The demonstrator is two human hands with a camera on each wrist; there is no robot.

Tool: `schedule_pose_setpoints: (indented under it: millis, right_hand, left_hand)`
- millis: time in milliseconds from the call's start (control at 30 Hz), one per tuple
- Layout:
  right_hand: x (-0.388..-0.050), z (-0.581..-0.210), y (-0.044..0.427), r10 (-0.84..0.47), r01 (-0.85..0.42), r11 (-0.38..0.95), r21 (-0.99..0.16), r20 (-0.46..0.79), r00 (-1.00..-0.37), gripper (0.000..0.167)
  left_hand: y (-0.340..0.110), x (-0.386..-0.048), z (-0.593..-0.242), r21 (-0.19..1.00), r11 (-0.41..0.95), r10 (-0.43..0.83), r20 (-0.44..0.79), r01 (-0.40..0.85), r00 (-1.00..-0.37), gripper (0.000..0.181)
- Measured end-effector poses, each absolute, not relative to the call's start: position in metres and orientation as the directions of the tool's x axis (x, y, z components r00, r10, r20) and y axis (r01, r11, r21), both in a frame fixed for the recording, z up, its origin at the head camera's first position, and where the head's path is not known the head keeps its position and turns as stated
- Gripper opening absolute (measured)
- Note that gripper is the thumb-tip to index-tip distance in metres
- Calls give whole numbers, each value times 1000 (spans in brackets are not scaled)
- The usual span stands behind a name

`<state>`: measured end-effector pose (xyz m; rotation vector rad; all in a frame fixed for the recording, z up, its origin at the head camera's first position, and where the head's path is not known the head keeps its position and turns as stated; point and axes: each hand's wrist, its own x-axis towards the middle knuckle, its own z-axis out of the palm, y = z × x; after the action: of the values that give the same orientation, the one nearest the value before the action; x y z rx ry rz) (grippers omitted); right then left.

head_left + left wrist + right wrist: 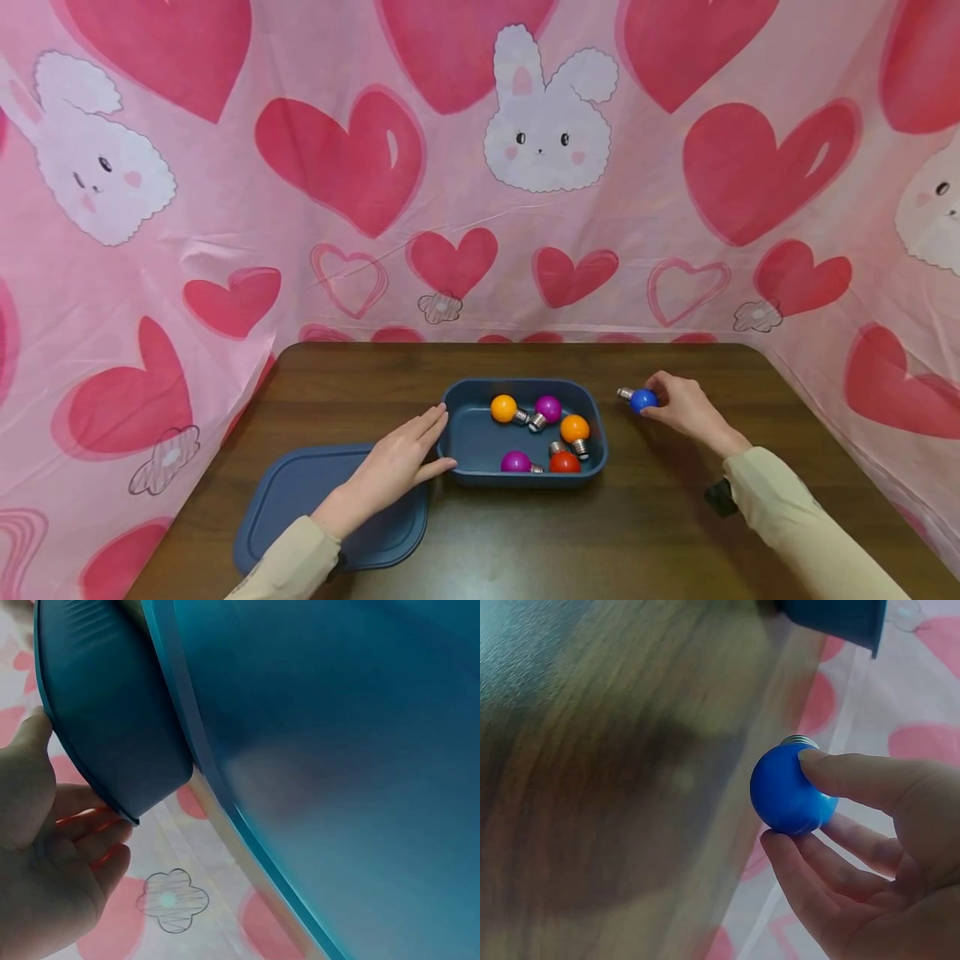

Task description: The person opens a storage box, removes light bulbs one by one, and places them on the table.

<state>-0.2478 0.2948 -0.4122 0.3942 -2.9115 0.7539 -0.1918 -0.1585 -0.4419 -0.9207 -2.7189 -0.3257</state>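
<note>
A blue light bulb (643,401) is pinched between the thumb and fingertips of my right hand (686,410). Its metal screw base points left, toward a dark blue plastic box (480,479); the right wrist view shows the bulb (787,791) held by its round part. Inside the box lie two orange bulbs (503,408), two purple bulbs (548,407) and a red bulb (565,462). My left hand (393,467) touches the box's left end, fingers fairly straight along the rim and thumb at the near corner.
A flat dark blue lid (300,492) lies on the brown wooden table (525,542) left of the box, partly under my left forearm. Behind the table hangs a pink cloth (465,200) with hearts and rabbits.
</note>
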Motion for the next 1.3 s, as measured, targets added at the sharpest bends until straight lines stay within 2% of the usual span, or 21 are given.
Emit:
schedule_pose_setpoints:
  millis: [967,1300]
  right_hand:
    - [-255,-431,308,-215,-242,850,-468,111,-970,34]
    - [-253,-431,310,-206,-242,848,-472,127,-970,37]
  left_hand:
    - [-159,-192,-442,187,782,547,251,595,-798,76]
    - [-159,-192,-441,204,781,546,238,591,-803,76]
